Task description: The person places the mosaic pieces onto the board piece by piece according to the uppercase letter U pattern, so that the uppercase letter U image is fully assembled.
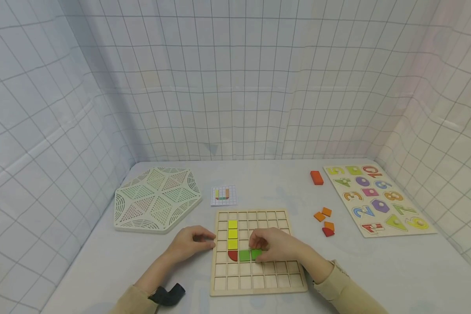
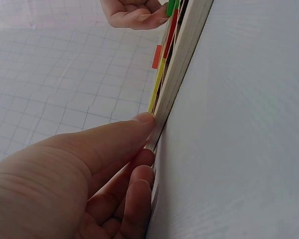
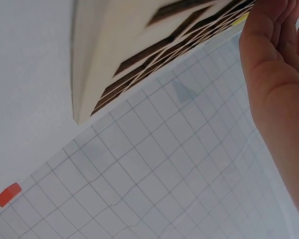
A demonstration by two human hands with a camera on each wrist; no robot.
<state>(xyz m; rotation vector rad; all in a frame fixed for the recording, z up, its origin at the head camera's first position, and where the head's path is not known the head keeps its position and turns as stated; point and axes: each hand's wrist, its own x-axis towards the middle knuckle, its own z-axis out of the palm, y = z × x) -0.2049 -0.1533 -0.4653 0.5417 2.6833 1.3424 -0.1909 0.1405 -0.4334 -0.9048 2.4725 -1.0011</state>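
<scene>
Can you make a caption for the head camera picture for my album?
Left hand touches the wooden grid board while the right hand pinches a green tile near three yellow tiles.

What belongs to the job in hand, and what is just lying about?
Seemingly in the job: wooden grid board, yellow tiles, green tiles, red quarter-round tile, pattern card, loose orange tiles, loose red tile.

Apparently lying about: white hexagonal panel, number puzzle board, red-orange block.
</scene>
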